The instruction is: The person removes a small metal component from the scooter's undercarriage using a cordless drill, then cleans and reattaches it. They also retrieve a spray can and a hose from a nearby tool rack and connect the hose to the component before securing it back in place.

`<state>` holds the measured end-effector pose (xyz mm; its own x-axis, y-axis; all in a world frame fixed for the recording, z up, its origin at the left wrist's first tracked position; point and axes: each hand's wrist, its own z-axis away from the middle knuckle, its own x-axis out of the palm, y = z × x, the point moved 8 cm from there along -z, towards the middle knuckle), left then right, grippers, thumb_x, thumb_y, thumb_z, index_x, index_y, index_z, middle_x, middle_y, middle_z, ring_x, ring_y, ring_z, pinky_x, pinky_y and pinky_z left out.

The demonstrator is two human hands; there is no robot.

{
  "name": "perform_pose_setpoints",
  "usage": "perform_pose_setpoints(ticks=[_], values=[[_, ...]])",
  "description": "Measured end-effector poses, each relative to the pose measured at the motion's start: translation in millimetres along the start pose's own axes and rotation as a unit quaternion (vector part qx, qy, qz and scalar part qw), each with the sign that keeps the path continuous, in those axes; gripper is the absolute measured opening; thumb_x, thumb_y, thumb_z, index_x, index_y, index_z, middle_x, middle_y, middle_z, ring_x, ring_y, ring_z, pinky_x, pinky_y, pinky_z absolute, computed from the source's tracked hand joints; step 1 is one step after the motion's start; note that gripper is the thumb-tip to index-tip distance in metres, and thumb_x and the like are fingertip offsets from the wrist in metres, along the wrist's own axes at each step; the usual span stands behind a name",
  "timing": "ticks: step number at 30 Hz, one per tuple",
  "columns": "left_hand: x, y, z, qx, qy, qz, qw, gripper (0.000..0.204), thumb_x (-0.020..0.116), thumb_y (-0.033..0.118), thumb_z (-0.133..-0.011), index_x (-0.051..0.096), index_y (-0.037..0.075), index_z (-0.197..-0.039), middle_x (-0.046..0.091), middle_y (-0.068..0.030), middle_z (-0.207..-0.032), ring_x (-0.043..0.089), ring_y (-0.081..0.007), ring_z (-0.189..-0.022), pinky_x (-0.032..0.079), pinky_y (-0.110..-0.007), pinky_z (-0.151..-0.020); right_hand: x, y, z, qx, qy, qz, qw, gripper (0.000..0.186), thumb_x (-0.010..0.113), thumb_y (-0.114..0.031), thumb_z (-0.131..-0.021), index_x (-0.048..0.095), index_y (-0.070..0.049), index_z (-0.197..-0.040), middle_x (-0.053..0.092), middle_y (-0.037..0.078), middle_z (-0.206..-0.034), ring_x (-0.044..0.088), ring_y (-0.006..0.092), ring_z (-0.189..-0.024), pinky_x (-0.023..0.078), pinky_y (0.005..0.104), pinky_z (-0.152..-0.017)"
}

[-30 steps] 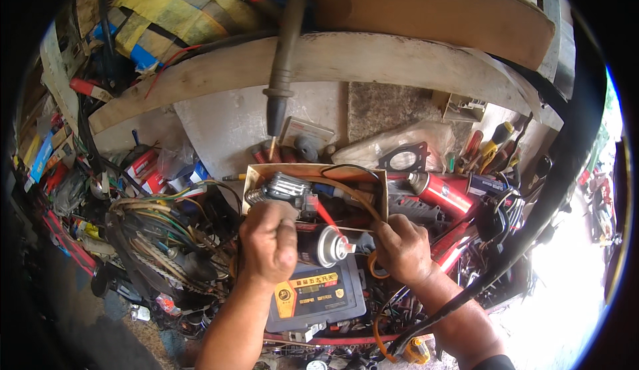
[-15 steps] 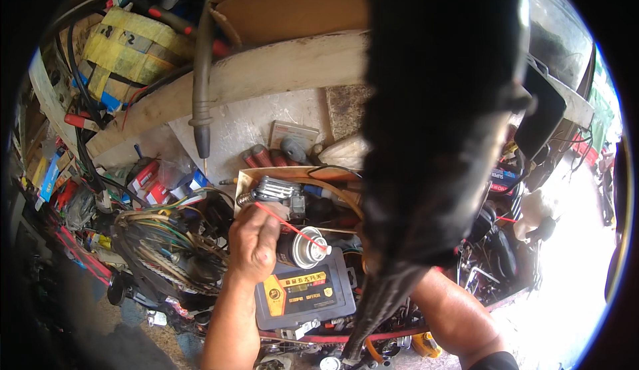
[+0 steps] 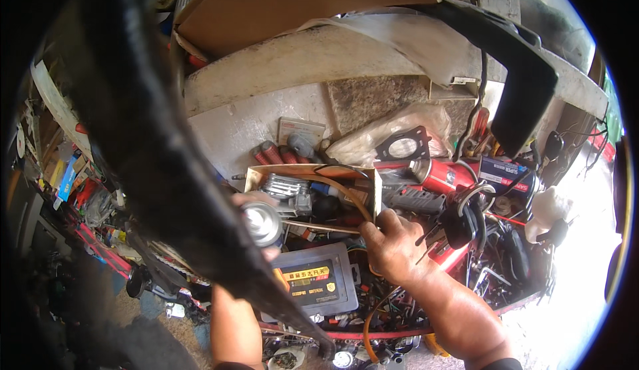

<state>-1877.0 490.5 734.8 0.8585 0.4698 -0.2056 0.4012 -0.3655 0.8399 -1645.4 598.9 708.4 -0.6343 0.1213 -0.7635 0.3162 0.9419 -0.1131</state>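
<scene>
My left hand (image 3: 255,199) is wrapped round a spray can (image 3: 261,225), whose silver top faces up. A blurred black strap-like thing (image 3: 176,170) hangs close to the camera and covers much of that hand and wrist. Below the can lies a grey plastic case (image 3: 323,283) with a yellow and black label. My right hand (image 3: 397,243) is closed at the right corner of an open cardboard box (image 3: 377,193); whatever its fingers grip is hidden. A thin wooden stick (image 3: 319,226) ends beside its fingertips. Inside the box lie several wrenches (image 3: 286,187).
Behind the box stand several red-handled tools (image 3: 269,151) and a gasket (image 3: 405,145) in clear plastic. A red can (image 3: 444,175) and a dark blue box (image 3: 500,173) lie to the right. Loose hand tools (image 3: 496,263) crowd the right side.
The black strap-like thing has swung from right to left, uncovering my right hand and covering much of my left. The spray can has moved left and up; its red straw no longer shows.
</scene>
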Motion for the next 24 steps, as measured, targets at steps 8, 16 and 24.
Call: perform_pose_setpoints(ticks=[8, 16, 24], values=[[-35.8, -19.5, 6.7, 0.037, 0.071, 0.119, 0.99, 0.094, 0.091, 0.036, -0.061, 0.05, 0.005, -0.139, 0.066, -0.0155, -0.119, 0.071, -0.0257, -0.097, 0.062, -0.04, -0.084, -2.8, -10.1, 2.0, 0.004, -0.017, 0.014, 1.0, 0.016, 0.069, -0.011, -0.077, 0.07, -0.007, -0.092, 0.058, 0.013, -0.084, 0.067, 0.0285, -0.064, 0.052, 0.045, -0.052], [-26.3, -10.6, 3.7, -0.006, 0.011, 0.081, 0.997, 0.092, 0.088, 0.036, -0.059, 0.048, 0.005, -0.136, 0.067, -0.0164, -0.117, 0.07, -0.0271, -0.102, 0.06, -0.041, -0.089, -3.0, -8.3, 3.7, -0.018, 0.003, -0.057, 0.998, 0.02, 0.07, -0.01, -0.074, 0.072, -0.009, -0.094, 0.057, 0.013, -0.083, 0.068, 0.0289, -0.065, 0.054, 0.0434, -0.05], [-18.2, 0.8, -1.6, -0.003, -0.021, 0.04, 0.999, 0.074, 0.086, 0.032, -0.056, 0.059, 0.001, -0.118, 0.066, -0.0086, -0.105, 0.065, -0.0172, -0.091, 0.054, -0.033, -0.085, 5.3, -12.2, 6.8, -0.001, -0.037, -0.027, 0.999, 0.018, 0.068, -0.011, -0.08, 0.071, -0.008, -0.098, 0.059, 0.014, -0.087, 0.069, 0.0292, -0.066, 0.056, 0.0438, -0.051]])
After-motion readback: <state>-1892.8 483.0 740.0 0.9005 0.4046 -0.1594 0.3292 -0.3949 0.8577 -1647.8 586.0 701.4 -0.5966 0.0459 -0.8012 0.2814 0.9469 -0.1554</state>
